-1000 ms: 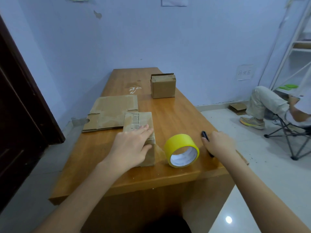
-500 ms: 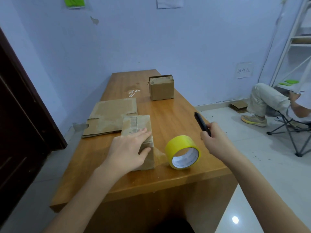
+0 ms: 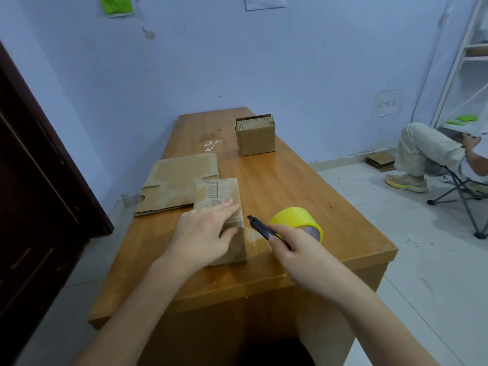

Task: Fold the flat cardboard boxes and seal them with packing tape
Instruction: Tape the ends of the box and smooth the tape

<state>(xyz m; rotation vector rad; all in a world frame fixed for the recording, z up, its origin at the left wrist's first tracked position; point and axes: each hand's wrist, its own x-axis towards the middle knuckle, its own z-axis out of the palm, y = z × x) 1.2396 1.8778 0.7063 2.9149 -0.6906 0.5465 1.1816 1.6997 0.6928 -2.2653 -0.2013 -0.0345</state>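
A folded cardboard box [image 3: 221, 196] lies near the front of the wooden table [image 3: 290, 180]. My left hand [image 3: 203, 233] rests flat on its top, thumb against its right side. A strip of clear tape runs from the box's right side toward the yellow tape roll [image 3: 295, 220] standing just right of it. My right hand [image 3: 298, 249] grips a black utility knife [image 3: 260, 228], its tip pointing at the tape strip close to the box.
Flat cardboard sheets [image 3: 179, 180] lie left of the box and partly under it. A small closed carton [image 3: 255, 138] stands at the far end of the table. A person sits on a folding chair [image 3: 459, 186] at the right. A dark door [image 3: 39, 207] stands at the left.
My right hand lifted the knife from the table's right edge and carried it left, in front of the tape roll, toward the box. My left hand stayed on the box.
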